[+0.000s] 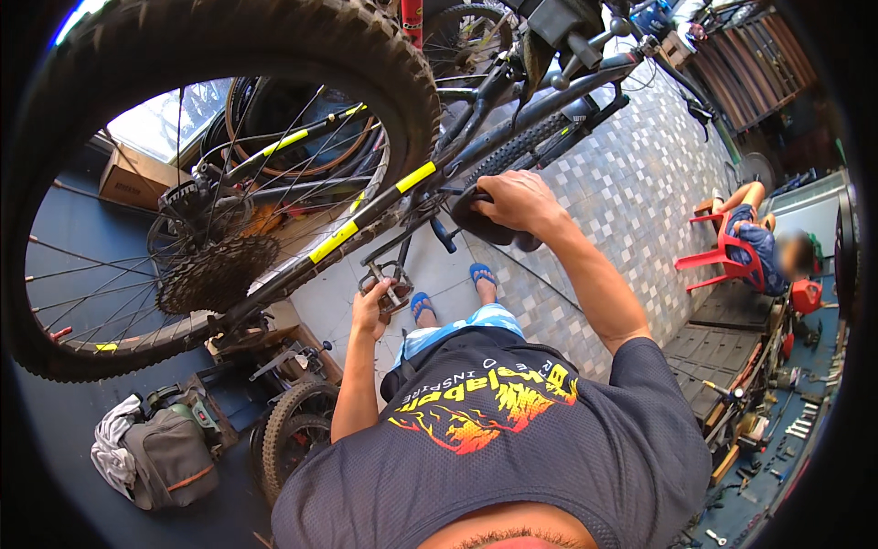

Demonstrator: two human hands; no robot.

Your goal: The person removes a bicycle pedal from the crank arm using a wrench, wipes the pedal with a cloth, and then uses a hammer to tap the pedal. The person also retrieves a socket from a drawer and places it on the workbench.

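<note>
Gripping firmly, my right hand (517, 201) clasps the black saddle (485, 224) at centre; my left hand (370, 306) grasps the pedal (389, 284) below it.

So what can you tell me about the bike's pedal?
The pedal is a flat, metal-looking cage on a dark crank arm, below the black frame with yellow stripes. It sits level above the tiled floor. The left hand grips it from below, fingers curled over its edge.

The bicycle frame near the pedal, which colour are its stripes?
Yellow stripes on a black frame, seen best in the head view.
</note>
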